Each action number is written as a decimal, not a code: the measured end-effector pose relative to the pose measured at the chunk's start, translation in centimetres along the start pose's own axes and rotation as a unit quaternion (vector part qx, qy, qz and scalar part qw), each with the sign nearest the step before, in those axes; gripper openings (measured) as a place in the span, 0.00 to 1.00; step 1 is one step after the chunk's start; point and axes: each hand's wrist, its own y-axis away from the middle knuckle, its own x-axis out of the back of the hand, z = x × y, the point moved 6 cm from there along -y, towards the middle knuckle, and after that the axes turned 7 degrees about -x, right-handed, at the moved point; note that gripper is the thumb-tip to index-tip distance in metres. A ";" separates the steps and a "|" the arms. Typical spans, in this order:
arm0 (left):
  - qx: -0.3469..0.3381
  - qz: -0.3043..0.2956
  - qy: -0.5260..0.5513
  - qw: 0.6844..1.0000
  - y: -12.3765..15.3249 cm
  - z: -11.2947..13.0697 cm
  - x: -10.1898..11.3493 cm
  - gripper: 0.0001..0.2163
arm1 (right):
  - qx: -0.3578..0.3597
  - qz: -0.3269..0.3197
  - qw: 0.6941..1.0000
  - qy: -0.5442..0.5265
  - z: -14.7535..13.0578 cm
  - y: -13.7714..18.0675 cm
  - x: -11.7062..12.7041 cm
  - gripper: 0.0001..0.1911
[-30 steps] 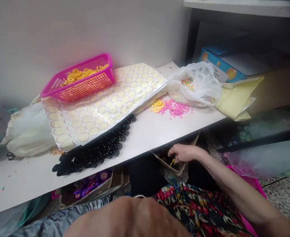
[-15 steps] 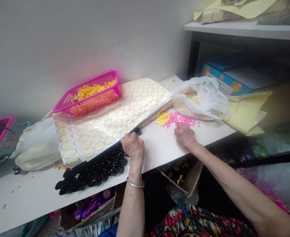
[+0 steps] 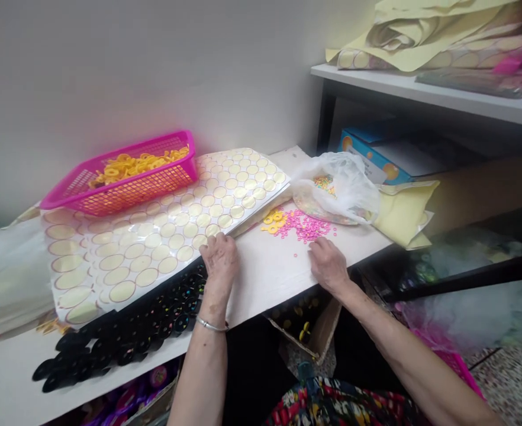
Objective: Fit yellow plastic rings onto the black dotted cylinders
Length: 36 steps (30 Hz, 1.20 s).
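Observation:
My left hand [image 3: 220, 257] is closed, its fingers curled at the front edge of the sticker sheets [image 3: 148, 248] printed with pale round labels. What it holds, if anything, is hidden. Rows of small shiny black round pieces [image 3: 130, 334], dotted with coloured specks, lie to its left along the sheets' edge. To the right, my right hand [image 3: 328, 265] rests with bent fingers just in front of a scatter of tiny pink beads [image 3: 308, 226]. Its fingertips face down, and anything between them is too small to see. Yellow ring-shaped pieces [image 3: 274, 220] sit beside the beads.
A pink basket [image 3: 141, 188] of yellow pieces stands on the sheets. Behind the beads is a white plastic bag [image 3: 352, 186] of multicoloured bits. A shelf [image 3: 376, 83] overhangs at right. Below the table edge is an open cardboard box [image 3: 325, 337].
The view has swung to the right. My right hand has drawn back slightly from the bead pile, and one pink bead now lies apart. The black piece beside my left hand no longer shows.

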 end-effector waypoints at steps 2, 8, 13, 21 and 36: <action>-0.009 -0.006 0.006 1.000 -0.2 -0.3 -0.2 0.12 | -0.064 0.034 0.997 -0.027 2.6 -0.4 0.4 0.10; -0.008 0.003 0.019 1.000 -0.7 -0.6 -0.2 0.10 | -0.127 0.033 0.984 -0.120 6.9 -1.9 0.1 0.09; -0.015 0.023 0.029 0.999 -0.9 -0.2 0.0 0.08 | -0.132 0.014 0.983 -0.128 6.9 -1.9 -0.4 0.09; -0.076 0.092 0.258 0.959 1.0 2.8 0.2 0.06 | -0.096 0.023 0.992 -0.081 6.2 -1.5 -0.7 0.09; 0.022 0.108 0.598 0.794 3.6 6.9 -3.5 0.22 | -0.062 0.050 0.996 -0.030 5.7 -1.3 -0.8 0.12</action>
